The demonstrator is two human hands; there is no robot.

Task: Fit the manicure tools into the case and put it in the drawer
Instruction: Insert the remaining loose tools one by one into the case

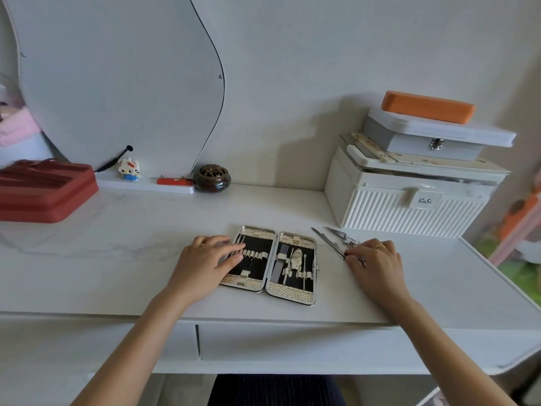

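1. Forearms come in from the bottom edge, with the closed drawer (292, 341) front under the desk (117, 273) lip between them. It's shut, so it needs opening later.
2. Case (270, 263) lies open flat at desk centre, hinge running away from me. Right half holds several tools already; most loops in the left half look empty.
3. Left hand (202, 263) rests palm down on the case's left half, fingers spread loosely over the loops, gripping nothing. I read it as steadying the case.
4. Right hand (374, 263) sits on the pile of loose tools (336, 238) just right of the case, fingertips curled onto them. I can't tell whether anything is actually pinched yet.
5. Key relation: the loose tools lie right of the case and nearest the right hand, long axes slanting up-left, points away from me. Case slots run roughly parallel to the hinge, so each tool likely needs a small turn before sliding in.
6. Empty loops are under my left hand, so it probably has to shift for insertion.
7. White ribbed box (409, 206) stands just behind the tools, close but not blocking. Red pouch (44, 191) and brown pot (211, 177) are well apart.
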